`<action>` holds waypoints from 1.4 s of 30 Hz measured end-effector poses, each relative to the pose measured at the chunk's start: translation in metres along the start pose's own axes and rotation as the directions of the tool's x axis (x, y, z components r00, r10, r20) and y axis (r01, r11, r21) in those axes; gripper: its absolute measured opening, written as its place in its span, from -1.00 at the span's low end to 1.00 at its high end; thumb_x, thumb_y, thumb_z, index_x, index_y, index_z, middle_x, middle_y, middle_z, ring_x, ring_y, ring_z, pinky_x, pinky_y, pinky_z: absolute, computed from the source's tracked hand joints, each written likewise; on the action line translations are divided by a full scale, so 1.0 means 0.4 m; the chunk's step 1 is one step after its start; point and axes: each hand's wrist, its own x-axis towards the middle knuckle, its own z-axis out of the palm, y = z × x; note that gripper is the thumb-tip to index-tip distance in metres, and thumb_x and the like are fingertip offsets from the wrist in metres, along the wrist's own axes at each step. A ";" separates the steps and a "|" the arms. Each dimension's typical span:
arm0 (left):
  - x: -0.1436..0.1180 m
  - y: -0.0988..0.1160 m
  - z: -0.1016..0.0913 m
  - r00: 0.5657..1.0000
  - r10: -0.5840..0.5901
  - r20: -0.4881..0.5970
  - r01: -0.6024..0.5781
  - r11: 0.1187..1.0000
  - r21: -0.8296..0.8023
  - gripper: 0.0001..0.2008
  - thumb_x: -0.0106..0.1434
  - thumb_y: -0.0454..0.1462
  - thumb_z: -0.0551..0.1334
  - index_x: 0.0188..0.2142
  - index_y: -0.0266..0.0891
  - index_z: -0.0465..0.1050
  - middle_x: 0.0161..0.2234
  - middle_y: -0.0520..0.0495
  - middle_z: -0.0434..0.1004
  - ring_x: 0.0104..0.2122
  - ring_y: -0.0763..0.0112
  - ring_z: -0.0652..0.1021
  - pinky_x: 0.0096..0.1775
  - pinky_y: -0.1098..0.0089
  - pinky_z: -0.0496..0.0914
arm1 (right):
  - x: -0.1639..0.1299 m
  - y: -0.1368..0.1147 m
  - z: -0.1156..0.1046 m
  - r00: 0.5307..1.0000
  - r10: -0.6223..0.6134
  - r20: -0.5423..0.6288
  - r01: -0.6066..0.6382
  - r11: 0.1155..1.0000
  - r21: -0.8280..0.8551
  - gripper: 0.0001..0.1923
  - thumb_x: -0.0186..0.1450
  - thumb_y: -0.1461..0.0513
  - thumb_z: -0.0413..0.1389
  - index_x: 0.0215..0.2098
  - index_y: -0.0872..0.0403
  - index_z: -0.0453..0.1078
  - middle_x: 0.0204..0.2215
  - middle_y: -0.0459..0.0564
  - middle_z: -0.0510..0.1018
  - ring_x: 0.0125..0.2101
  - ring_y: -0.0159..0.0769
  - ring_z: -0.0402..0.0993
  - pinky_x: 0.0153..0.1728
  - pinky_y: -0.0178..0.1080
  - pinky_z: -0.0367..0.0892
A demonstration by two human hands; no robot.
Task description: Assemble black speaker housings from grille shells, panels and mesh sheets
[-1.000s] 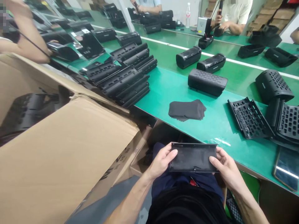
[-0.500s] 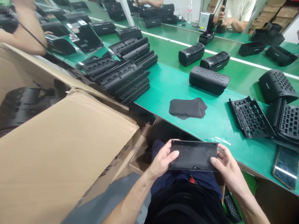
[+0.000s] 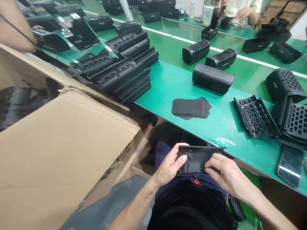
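My left hand grips the left end of a black plastic shell panel, its thumb on the inner face. The panel is held above my lap, hollow side up, and its inside looks dark and smooth. My right hand is at the panel's right part, fingers curled and pressed on the inner face near the lower edge. Its fingertips are partly hidden, so what they pinch there is hard to tell. Beyond the panel, a stack of thin black sheets lies on the green table.
A large cardboard box stands at the left. Behind it are stacked black shells. Assembled black casings sit mid-table. Perforated panels and a phone lie at the right. Across the table is another person.
My right hand has left the panel's right edge and moved inward, its fingers now curled over the inner face. My left hand keeps its hold. The whole view has shifted slightly.
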 end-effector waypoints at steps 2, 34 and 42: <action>-0.003 0.001 0.003 1.000 0.004 0.017 -0.004 1.000 0.020 -0.57 0.41 -0.01 0.25 0.14 -0.18 0.39 -0.05 -0.13 0.54 -0.06 0.21 0.53 0.05 0.24 0.44 | 0.005 0.002 0.000 0.999 -0.037 0.039 0.039 0.998 -0.059 -0.83 0.47 0.27 0.10 -0.24 -0.02 0.51 -0.32 -0.04 0.58 -0.33 -0.23 0.52 -0.35 -0.23 0.34; 0.004 -0.007 0.028 0.997 -0.053 0.056 0.054 0.998 -0.022 -0.59 0.44 -0.06 0.23 0.16 -0.19 0.34 -0.06 -0.11 0.53 -0.05 0.24 0.53 0.03 0.29 0.43 | 0.012 0.000 -0.032 0.951 0.000 0.308 0.058 0.982 -0.179 -0.75 0.54 0.32 -0.07 -0.28 0.06 0.35 -0.30 -0.05 0.49 -0.41 -0.29 0.46 -0.41 -0.23 0.17; 0.003 -0.023 0.020 0.994 -0.109 0.013 0.109 0.985 -0.135 -0.55 0.40 -0.03 0.29 0.15 -0.20 0.35 -0.01 -0.15 0.58 -0.05 0.22 0.57 0.03 0.26 0.45 | -0.021 0.011 -0.035 0.981 -0.057 0.187 0.075 0.993 -0.096 -0.70 0.51 0.36 -0.06 0.03 0.03 0.46 -0.20 0.00 0.48 -0.30 -0.25 0.47 -0.33 -0.22 0.29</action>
